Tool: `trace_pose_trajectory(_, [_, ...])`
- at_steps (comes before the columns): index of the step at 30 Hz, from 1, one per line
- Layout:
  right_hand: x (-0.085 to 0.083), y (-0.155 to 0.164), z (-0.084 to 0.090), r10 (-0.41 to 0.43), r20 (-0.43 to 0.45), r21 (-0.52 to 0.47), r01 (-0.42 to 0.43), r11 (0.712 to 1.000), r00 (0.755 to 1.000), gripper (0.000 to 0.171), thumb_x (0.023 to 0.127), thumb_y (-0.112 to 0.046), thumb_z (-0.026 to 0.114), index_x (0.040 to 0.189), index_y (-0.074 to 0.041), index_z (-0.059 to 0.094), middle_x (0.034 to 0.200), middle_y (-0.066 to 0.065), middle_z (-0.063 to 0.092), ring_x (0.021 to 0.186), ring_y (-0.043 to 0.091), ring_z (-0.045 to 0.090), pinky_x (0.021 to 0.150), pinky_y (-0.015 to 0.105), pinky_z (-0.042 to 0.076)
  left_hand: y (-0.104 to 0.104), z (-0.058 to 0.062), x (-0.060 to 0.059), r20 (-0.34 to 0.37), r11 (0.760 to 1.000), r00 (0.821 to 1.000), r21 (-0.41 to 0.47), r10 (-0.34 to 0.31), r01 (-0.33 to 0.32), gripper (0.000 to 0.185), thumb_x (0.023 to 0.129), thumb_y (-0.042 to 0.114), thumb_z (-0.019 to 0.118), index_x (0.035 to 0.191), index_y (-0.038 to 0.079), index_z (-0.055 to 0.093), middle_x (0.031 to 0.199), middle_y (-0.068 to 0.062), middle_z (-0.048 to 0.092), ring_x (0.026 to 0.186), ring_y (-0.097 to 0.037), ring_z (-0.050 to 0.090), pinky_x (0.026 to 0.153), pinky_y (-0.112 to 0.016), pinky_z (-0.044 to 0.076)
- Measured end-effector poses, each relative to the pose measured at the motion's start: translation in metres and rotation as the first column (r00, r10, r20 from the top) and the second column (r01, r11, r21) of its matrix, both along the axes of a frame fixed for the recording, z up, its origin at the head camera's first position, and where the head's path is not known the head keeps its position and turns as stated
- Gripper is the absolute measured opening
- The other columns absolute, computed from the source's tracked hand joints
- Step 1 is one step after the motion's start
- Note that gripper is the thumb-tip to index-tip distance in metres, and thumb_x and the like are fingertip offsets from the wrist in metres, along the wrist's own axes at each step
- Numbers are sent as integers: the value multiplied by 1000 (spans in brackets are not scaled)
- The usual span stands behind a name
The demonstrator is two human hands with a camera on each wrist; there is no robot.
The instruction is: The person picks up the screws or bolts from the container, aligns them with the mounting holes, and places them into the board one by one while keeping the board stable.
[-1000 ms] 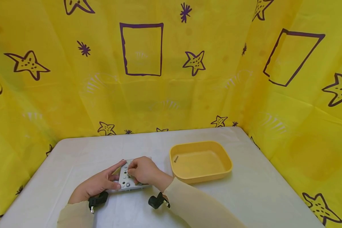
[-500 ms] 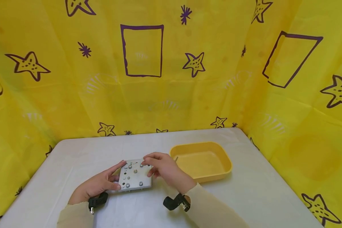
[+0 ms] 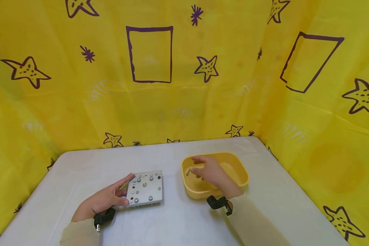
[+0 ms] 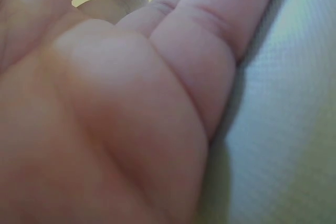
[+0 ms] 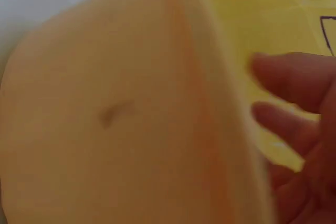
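Note:
My left hand point(image 3: 104, 199) grips the left edge of a flat grey metal plate point(image 3: 144, 191), thumb at the near corner and a finger at the far one. Several round bolt heads and dark holes dot the plate's top. In the left wrist view the palm point(image 4: 121, 108) covers most of the picture, with a bit of metal between the fingers. My right hand point(image 3: 213, 172) is over the yellow tray point(image 3: 200, 194), fingers spread and holding nothing. Just left of its fingertips a small screw point(image 3: 188, 172) lies in the tray. The right wrist view shows the screw point(image 5: 115, 113) as a dark blur.
A white-covered table point(image 3: 178, 218) lies under everything, with a strip of it between plate and tray. Yellow cloth point(image 3: 153, 112) with drawn stars hangs behind the table and along both sides.
My right hand has left the plate and moved right to the tray, uncovering the plate's top and its bolt heads. The left hand keeps its hold on the plate.

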State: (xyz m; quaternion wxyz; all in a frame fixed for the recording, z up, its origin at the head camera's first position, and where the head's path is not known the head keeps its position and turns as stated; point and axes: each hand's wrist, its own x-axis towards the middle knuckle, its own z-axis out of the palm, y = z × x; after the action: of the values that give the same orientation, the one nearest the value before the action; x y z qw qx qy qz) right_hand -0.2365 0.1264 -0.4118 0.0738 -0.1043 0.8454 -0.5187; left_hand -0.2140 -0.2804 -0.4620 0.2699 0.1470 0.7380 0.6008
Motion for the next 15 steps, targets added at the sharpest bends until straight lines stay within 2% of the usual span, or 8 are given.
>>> trace_pose_trajectory(2, [-5,1,-7,68,-12,161,-66,985,998,54,90,-18,74,140,-12,58,135,16,57,94,25,63,80,40,51,-1,-1,1,1,1000,1000,1,4,-4,101,84,5,77,161,17,13,157,-33,14,118,-32,56,90,-31,47])
trace_pose_trajectory(6, [-10,-3,-18,194,-12,344,-178,922,981,62,85,-22,78,143,-15,55,138,11,57,112,25,55,98,44,42,-2,-2,2,13,1000,1000,10,1,-1,99,86,6,76,161,17,12,157,-33,15,119,-32,56,92,-30,46])
trace_pose_trajectory(11, [-15,-9,-29,228,-11,426,-202,882,974,60,84,-23,77,140,-17,58,135,3,59,115,22,54,104,44,37,-2,-2,1,10,1000,1000,11,-4,4,99,86,7,76,161,18,13,159,-31,12,122,-32,54,93,-30,45])
trace_pose_trajectory(15, [-18,-10,-34,256,-28,472,-213,855,966,57,86,-19,73,140,-17,58,138,3,56,124,23,50,107,43,34,-2,-2,0,1,1000,1000,3,-6,6,101,85,6,77,162,18,13,158,-32,16,120,-32,56,92,-30,46])
